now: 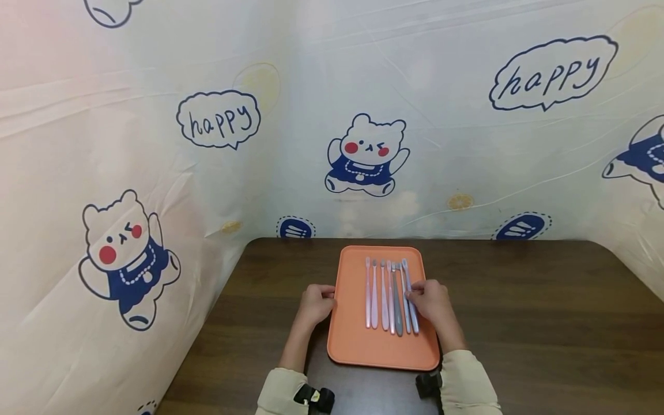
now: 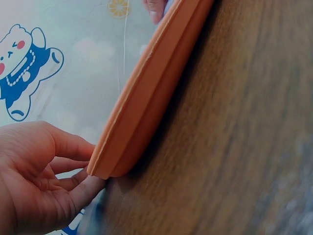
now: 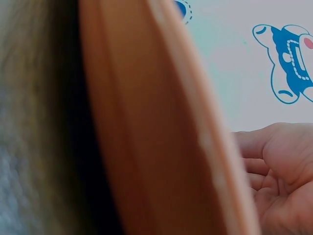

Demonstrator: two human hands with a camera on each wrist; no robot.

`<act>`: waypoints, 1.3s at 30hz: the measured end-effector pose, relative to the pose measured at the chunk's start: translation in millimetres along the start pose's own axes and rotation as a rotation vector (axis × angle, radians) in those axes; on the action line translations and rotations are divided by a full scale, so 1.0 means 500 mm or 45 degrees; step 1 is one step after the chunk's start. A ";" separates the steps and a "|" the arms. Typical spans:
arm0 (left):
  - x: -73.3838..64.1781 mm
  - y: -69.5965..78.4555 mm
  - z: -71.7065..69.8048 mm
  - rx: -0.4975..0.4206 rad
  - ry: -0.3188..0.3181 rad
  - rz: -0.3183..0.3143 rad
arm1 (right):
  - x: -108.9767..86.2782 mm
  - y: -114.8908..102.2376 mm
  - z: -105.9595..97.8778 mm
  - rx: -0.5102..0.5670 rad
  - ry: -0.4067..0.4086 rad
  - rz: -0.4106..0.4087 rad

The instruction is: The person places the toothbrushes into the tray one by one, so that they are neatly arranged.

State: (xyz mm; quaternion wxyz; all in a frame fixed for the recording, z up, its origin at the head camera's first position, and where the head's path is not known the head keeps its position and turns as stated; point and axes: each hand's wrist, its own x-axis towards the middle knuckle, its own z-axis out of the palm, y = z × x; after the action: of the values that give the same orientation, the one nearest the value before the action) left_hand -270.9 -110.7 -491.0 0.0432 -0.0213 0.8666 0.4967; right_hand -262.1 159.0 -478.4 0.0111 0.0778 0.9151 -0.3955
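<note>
An orange tray [image 1: 358,349] lies on the table with several slim toothbrushes [image 1: 384,300] side by side on it, their heads toward the far end. They are pink, grey and pale blue. My left hand [image 1: 316,304] pinches the tray's left rim between thumb and fingers, which the left wrist view shows close up at the tray [image 2: 142,98]. Over the right rim reaches my right hand [image 1: 432,300], its thumb and forefinger at the rightmost blue toothbrush [image 1: 413,314], which it pinches. In the right wrist view the tray wall [image 3: 146,117] hides the fingertips of that hand [image 3: 286,181].
Dark wood-grain table [image 1: 529,305] extends to both sides of the tray. A pale curtain [image 1: 446,144] printed with bears and speech bubbles hangs behind the table and along its sides. Both sleeves [image 1: 469,380] carry black wrist cameras near the front edge.
</note>
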 end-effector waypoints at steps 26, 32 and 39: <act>-0.002 0.001 0.001 0.006 0.011 -0.007 | -0.010 0.003 -0.007 -0.060 0.108 -0.047; -0.003 0.001 0.001 0.005 0.009 -0.009 | -0.010 0.007 -0.010 -0.001 0.084 -0.039; -0.003 0.001 0.000 -0.010 0.006 -0.003 | -0.008 0.007 -0.013 0.019 0.069 -0.042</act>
State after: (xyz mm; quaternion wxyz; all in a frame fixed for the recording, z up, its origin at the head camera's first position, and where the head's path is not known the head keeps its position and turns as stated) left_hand -269.3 -110.4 -490.7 0.0417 -0.0236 0.8648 0.4999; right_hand -257.3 165.6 -476.0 -0.0207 0.0736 0.9132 -0.4004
